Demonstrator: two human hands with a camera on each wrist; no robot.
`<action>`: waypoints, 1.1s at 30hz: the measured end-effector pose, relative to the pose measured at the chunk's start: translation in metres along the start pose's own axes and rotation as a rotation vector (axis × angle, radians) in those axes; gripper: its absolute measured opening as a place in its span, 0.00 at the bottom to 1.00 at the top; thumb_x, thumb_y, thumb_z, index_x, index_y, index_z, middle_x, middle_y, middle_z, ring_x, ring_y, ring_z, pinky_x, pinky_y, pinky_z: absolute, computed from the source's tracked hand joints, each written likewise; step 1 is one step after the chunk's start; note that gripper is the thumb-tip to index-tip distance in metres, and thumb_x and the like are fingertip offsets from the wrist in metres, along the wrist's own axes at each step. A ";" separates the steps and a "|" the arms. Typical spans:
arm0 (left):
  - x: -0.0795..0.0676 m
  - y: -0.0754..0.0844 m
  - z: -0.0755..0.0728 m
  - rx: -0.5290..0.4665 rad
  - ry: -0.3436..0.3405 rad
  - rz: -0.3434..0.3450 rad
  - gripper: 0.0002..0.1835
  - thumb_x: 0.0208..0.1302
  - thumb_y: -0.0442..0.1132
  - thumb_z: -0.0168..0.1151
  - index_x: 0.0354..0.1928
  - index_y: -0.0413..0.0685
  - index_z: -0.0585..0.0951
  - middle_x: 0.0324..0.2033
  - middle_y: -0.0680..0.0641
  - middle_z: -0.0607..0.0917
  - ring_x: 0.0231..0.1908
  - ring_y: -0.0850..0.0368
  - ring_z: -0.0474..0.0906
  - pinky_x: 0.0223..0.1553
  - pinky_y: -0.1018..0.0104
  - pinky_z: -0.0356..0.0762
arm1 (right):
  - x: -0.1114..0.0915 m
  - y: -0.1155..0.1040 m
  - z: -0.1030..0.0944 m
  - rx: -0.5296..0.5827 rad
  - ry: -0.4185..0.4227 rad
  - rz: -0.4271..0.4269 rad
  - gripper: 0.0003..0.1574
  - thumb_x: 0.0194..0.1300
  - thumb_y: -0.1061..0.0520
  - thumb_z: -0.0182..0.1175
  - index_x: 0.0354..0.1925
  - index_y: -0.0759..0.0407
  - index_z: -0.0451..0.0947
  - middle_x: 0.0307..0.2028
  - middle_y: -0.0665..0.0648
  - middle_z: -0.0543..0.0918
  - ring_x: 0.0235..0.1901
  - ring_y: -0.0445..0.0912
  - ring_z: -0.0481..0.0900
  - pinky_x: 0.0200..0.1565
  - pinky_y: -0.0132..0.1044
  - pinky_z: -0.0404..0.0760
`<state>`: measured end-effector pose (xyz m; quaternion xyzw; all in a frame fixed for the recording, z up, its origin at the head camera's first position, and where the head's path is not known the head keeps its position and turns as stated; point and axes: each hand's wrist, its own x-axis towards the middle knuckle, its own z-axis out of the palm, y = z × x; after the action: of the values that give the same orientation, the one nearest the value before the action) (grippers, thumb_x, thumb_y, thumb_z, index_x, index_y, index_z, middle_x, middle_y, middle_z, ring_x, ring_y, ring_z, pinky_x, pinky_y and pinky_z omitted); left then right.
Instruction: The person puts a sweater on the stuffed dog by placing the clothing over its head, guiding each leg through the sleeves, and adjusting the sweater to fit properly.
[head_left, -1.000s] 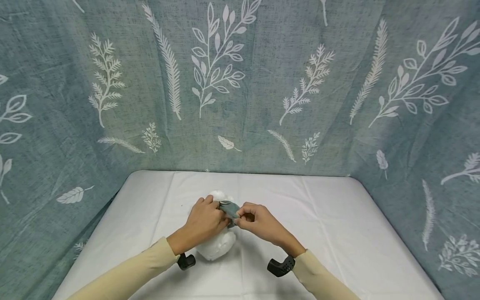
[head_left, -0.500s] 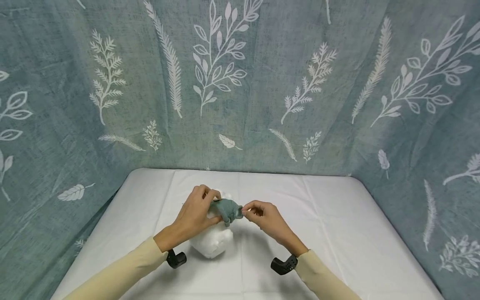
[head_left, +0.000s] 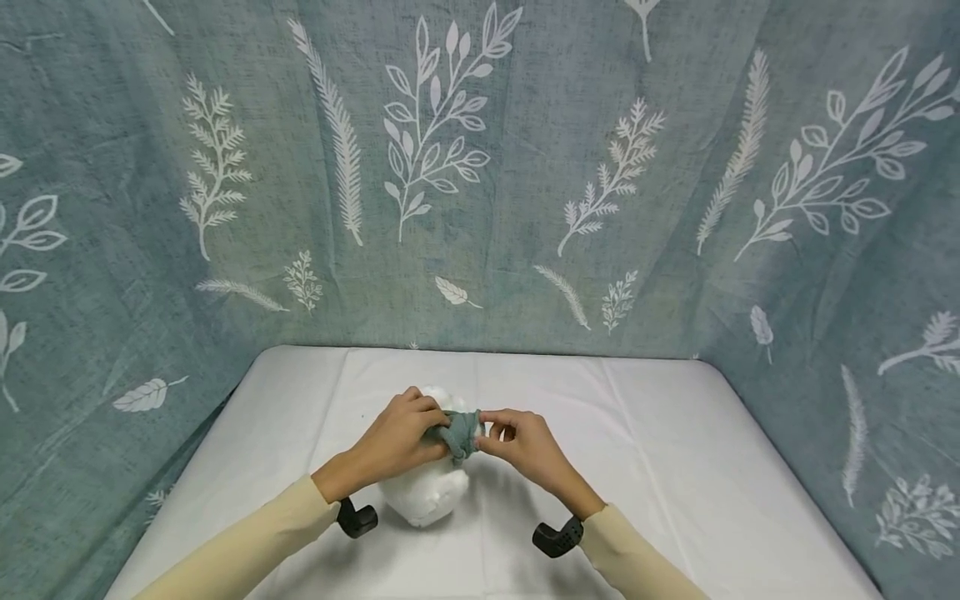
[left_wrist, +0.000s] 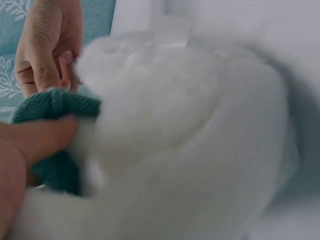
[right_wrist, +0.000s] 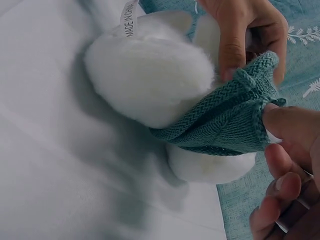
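A fluffy white plush toy [head_left: 426, 497] lies on the table, with a small green knitted garment [head_left: 462, 433] around part of it. My left hand [head_left: 401, 437] grips the garment where it meets the toy; in the left wrist view its thumb [left_wrist: 45, 140] lies over the knit. My right hand [head_left: 525, 442] pinches the garment's right edge between thumb and fingers. In the right wrist view the knit [right_wrist: 225, 120] is stretched between both hands, and the plush body [right_wrist: 150, 70] bulges out beside it. The toy's far end is partly hidden behind my left hand.
The table has a white cover [head_left: 637, 467]. Blue-green curtains [head_left: 525, 183] with white leaf prints hang behind it and at both sides. A white label [right_wrist: 129, 19] reading "MADE IN CHINA" sticks out from the toy. Each wrist wears a black camera mount [head_left: 558, 539].
The left hand spread along the garment, then closed in on it again. The right hand keeps pinching the edge, and the knit now appears bunched and wider between the hands.
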<state>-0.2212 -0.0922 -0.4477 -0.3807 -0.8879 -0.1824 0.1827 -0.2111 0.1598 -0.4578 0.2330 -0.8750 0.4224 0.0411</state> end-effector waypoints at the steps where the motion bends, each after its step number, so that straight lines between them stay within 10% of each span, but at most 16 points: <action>1: 0.000 0.000 0.000 -0.004 -0.011 0.005 0.19 0.53 0.52 0.81 0.42 0.50 0.89 0.39 0.53 0.85 0.39 0.55 0.73 0.42 0.59 0.74 | 0.000 0.000 0.000 0.004 -0.006 0.005 0.21 0.66 0.51 0.73 0.55 0.57 0.86 0.26 0.42 0.81 0.25 0.41 0.75 0.28 0.34 0.75; 9: -0.001 0.001 0.002 -0.151 -0.121 -0.138 0.31 0.56 0.67 0.73 0.53 0.55 0.83 0.47 0.57 0.85 0.44 0.60 0.70 0.47 0.57 0.65 | 0.003 0.003 0.001 0.002 -0.079 0.015 0.25 0.68 0.46 0.71 0.57 0.59 0.85 0.25 0.43 0.80 0.22 0.41 0.71 0.24 0.33 0.71; 14: 0.001 0.002 0.004 -0.139 -0.072 -0.137 0.20 0.68 0.58 0.67 0.52 0.52 0.85 0.47 0.54 0.86 0.42 0.58 0.71 0.44 0.57 0.65 | 0.007 0.002 0.000 -0.028 -0.095 0.011 0.25 0.68 0.47 0.70 0.56 0.61 0.85 0.26 0.43 0.81 0.23 0.40 0.73 0.26 0.34 0.73; 23: 0.004 0.004 0.004 -0.104 -0.031 -0.083 0.06 0.63 0.43 0.72 0.41 0.54 0.88 0.38 0.56 0.87 0.38 0.58 0.70 0.38 0.60 0.63 | 0.008 0.001 0.001 0.006 -0.122 0.012 0.27 0.68 0.48 0.70 0.57 0.65 0.83 0.25 0.45 0.80 0.23 0.42 0.73 0.27 0.34 0.74; 33: 0.004 0.008 0.006 -0.137 -0.068 -0.134 0.13 0.65 0.48 0.70 0.48 0.54 0.88 0.45 0.54 0.86 0.40 0.58 0.70 0.42 0.56 0.65 | 0.009 0.002 -0.003 -0.033 -0.162 0.021 0.24 0.65 0.44 0.73 0.48 0.60 0.85 0.24 0.47 0.78 0.21 0.40 0.72 0.26 0.35 0.74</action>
<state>-0.2192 -0.0818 -0.4498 -0.3378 -0.9026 -0.2416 0.1136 -0.2203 0.1601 -0.4553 0.2563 -0.8848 0.3880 -0.0304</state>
